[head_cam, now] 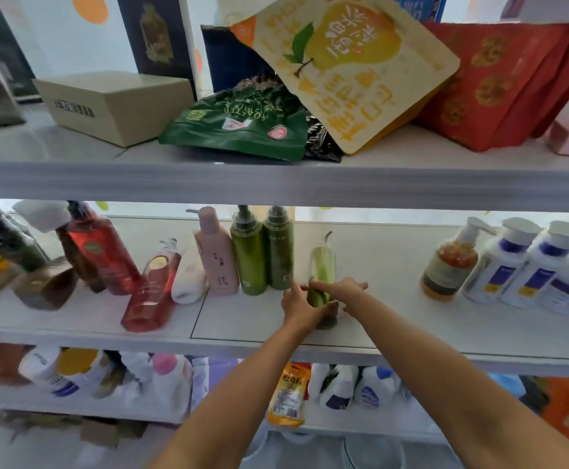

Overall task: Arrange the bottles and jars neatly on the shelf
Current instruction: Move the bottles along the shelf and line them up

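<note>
While facing white middle shelf (pixel 411 319), reaches in with both arms. Has white blue-label bottles (pixel 513 265) upright at 3 o'clock, well apart from hands. Has two dark green bottles (pixel 249 258) upright toward 10 o'clock, just beside held item. Holds light green bottle (pixel 323 262) upright at shelf centre; cannot tell whether base touches board. Wraps left hand (pixel 298 308) round lower body from 9 o'clock. Grips with right hand (pixel 342 289) from 3 o'clock, thumb across front.
</note>
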A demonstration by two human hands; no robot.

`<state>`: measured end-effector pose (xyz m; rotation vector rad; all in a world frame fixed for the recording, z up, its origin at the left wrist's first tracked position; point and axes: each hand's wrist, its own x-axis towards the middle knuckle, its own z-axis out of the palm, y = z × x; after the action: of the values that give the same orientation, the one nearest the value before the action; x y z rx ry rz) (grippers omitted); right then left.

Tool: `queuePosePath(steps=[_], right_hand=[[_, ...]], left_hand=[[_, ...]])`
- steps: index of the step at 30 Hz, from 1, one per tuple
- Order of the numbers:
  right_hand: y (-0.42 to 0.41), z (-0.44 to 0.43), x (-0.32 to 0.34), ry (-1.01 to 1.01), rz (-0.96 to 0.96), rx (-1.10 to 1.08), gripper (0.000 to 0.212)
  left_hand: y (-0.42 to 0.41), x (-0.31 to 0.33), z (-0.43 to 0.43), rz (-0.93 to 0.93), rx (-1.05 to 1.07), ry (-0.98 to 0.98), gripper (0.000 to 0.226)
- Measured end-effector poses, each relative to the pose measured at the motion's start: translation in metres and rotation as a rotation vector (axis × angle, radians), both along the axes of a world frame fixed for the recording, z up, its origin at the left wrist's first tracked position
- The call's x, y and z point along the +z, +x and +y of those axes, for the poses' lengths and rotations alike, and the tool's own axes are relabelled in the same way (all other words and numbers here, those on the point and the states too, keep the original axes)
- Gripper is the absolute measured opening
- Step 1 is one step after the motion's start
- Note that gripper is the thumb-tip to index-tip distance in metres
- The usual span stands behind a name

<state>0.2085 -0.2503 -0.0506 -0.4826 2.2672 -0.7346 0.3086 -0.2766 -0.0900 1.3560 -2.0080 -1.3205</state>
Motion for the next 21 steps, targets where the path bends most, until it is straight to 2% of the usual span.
queuePosePath(steps=[2, 5, 7, 11, 14, 17, 18, 21], right_hand=[[-0.005, -0.002, 0.004, 0.007, -0.011, 0.015, 0.076], [-0.015, -0.003, 0.017, -0.080, -0.219, -0.028, 0.057], [-0.020, -0.003, 0.022, -0.038, -0.239, -0.005, 0.057], [-0.026, -0.004, 0.024, 0.240, -0.006, 0.187, 0.088], [-0.034, -0.005, 0.022, 0.265, -0.102, 0.218, 0.069], [-0.049, -0.001, 0.026, 0.272, -0.151, 0.182, 0.073], [-0.055, 0.000, 0.028, 0.297, -0.132, 0.190, 0.080], [-0.065, -0.003, 0.028, 0.351, 0.149, 0.273, 0.114]], left_hand=[[0.000, -0.003, -0.001, 0.172, -0.010, 0.190, 0.068], [0.001, 0.002, -0.008, 0.425, 0.019, 0.476, 0.040], [0.001, 0.005, -0.012, 0.493, 0.036, 0.549, 0.035], [-0.002, 0.002, -0.009, 0.501, 0.028, 0.525, 0.038], [-0.007, 0.004, -0.009, 0.480, 0.008, 0.498, 0.047], [-0.016, 0.005, -0.013, 0.453, 0.123, 0.530, 0.052], [-0.019, 0.006, -0.014, 0.452, 0.155, 0.542, 0.052], [-0.027, 0.008, -0.009, 0.412, 0.119, 0.552, 0.047]])
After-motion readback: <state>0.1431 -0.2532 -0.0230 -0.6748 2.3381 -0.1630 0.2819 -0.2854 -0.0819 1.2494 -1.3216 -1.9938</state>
